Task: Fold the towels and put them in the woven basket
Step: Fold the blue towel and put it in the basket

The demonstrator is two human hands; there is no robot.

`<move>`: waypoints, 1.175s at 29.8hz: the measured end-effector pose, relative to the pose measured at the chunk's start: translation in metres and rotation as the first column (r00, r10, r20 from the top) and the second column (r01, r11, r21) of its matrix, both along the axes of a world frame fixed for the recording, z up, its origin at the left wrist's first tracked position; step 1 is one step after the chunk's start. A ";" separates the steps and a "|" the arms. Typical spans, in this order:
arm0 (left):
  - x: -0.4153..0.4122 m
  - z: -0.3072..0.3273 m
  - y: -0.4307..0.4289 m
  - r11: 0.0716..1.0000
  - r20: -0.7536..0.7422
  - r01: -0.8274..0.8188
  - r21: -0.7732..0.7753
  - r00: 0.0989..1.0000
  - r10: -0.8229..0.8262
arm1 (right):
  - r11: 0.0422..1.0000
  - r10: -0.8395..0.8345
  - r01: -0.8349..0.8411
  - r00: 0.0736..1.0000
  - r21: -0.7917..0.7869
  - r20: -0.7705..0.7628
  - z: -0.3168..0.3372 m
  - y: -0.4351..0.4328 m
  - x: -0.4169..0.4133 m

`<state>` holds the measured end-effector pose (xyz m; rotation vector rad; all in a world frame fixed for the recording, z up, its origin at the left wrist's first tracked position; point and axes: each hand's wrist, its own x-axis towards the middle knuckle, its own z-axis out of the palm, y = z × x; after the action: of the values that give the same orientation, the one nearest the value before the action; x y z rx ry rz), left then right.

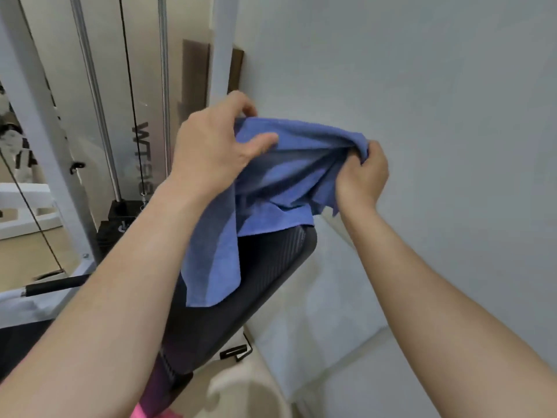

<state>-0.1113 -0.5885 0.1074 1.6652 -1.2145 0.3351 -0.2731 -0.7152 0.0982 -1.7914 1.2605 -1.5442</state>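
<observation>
Matt terry-cloth towel [280, 173] (blue, soft-napped)

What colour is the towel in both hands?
Plain blue, no pattern; the towel shows in the head view, the only one.

I see both hands holding a blue towel [280, 173] up before a pale wall [437, 116]. My left hand [211, 146] pinches one edge, my right hand [363, 173] bunches the other. Cloth drapes over a dark padded bench [250, 297].
</observation>
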 end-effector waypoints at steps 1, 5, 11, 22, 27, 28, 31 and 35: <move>-0.001 -0.002 0.003 0.989 0.000 0.041 0.141 0.999 -0.041 | 0.999 -0.012 0.010 0.998 0.036 0.062 0.007 0.000 -0.003; -0.003 -0.023 0.015 0.949 -0.173 0.160 0.272 0.978 -0.116 | 0.906 0.026 -0.260 0.821 0.334 0.570 0.034 0.006 -0.025; -0.054 -0.037 0.051 0.678 -0.884 0.656 -0.333 0.034 -0.467 | 0.490 0.302 -0.820 0.478 0.295 0.825 0.031 0.040 -0.089; -0.187 -0.075 0.028 0.558 -0.831 0.616 -0.556 -0.391 -0.396 | 0.378 0.366 -0.704 0.710 0.601 0.602 0.019 0.106 -0.292; -0.294 -0.088 0.016 0.506 -0.918 0.808 -0.301 -0.103 -0.383 | 0.622 0.031 -0.614 0.640 0.486 0.768 -0.002 0.144 -0.406; -0.324 -0.087 0.016 0.485 -0.912 0.831 -0.271 -0.062 -0.405 | 0.653 -0.013 -0.584 0.627 0.482 0.779 -0.006 0.156 -0.433; -0.410 -0.084 0.024 0.416 -0.841 0.900 -0.130 0.122 -0.527 | 0.725 -0.122 -0.495 0.593 0.480 0.796 -0.016 0.197 -0.522; -0.517 -0.074 0.049 0.261 -0.818 0.921 -0.290 -0.098 -0.566 | 0.827 -0.273 0.010 0.881 0.562 0.386 -0.017 0.263 -0.645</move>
<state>-0.6281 -0.5395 0.0334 0.7577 -1.2419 -1.4880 -0.9185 -0.4525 0.0817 -0.9194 1.4292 -1.3744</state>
